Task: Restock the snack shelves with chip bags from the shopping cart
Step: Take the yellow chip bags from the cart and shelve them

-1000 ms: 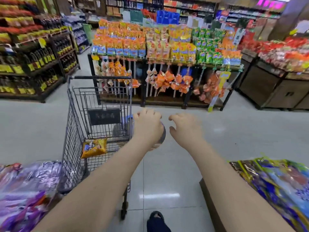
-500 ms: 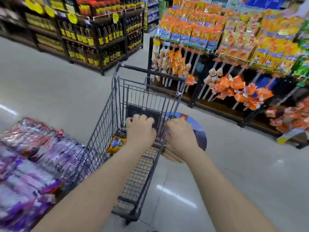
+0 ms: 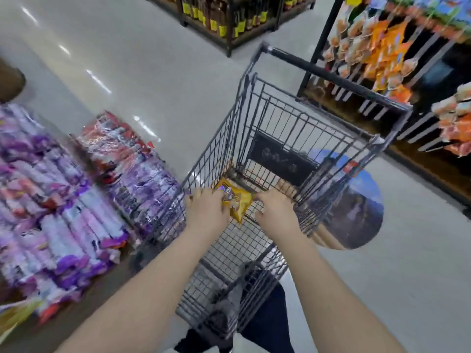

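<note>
The yellow chip bag (image 3: 235, 201) lies low in the shopping cart (image 3: 219, 149), on the wire floor near the far end of the basket, tilted a little and crumpled. It is the only bag that shows in the cart, so by my reckoning the unloading is close to its end, with this one bag left to carry over and place.

Both arms reach down into the basket. The left hand (image 3: 206, 212) has its fingers curled over the bag's left edge and appears to grip it. The right hand (image 3: 276, 212) has curled fingers at the bag's right end with the thumb below; it looks to be pinching that end, though motion blur softens the contact. The bag is not yet lifted clear of the wire, so the pick is in hand rather than done.

Just beside the cart on the left stands a display of purple and red bags (image 3: 63, 200), packed close. On the far side, past the cart handle (image 3: 328, 72), a rack of hanging orange snack packs (image 3: 377, 47) lines the aisle. Which of these takes the yellow bag I cannot tell; no gap on a shelf shows here. What remains, as I judge it, is to raise the bag out, turn to the right shelf and set it in
</note>
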A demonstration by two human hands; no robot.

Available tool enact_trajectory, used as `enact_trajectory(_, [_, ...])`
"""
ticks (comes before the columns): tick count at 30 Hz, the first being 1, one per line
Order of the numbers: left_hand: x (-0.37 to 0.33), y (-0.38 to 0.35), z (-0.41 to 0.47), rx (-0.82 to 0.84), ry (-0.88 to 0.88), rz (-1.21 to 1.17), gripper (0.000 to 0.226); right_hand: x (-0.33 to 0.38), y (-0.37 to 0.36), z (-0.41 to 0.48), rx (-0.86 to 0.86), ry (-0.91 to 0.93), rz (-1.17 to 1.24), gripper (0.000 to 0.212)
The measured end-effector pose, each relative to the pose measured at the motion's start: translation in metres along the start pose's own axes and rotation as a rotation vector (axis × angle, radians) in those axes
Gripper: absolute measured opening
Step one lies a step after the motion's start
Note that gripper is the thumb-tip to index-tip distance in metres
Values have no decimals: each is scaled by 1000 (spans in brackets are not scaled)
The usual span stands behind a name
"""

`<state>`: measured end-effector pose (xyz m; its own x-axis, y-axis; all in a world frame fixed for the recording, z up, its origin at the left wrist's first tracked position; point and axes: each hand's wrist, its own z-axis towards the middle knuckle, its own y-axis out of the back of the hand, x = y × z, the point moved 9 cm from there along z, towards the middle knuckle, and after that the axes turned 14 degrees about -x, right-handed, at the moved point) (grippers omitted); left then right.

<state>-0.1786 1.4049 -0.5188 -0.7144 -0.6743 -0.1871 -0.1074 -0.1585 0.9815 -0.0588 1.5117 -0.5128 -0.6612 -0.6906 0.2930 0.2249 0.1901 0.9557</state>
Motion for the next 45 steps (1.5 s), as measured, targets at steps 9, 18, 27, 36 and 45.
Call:
enact_trajectory(9, [11,-165,57,161,475,-212,29,-62,-156,94,320,35,131,32])
enact_trajectory(18, [31,-326,-3,259,1685,-1056,36,-123,-292,158,541,-266,327,41])
enact_trajectory(27, [26,-380,15,195,1647,-1240,32,-131,-358,152,726,-326,319,50])
enact_trajectory(36, [34,-299,-21,7,1542,-1099,44,-124,-305,92,752,-664,671,51])
enact_trajectory(45, [42,-153,-67,-292,1355,-1078,47,-38,-172,59,550,-454,894,40])
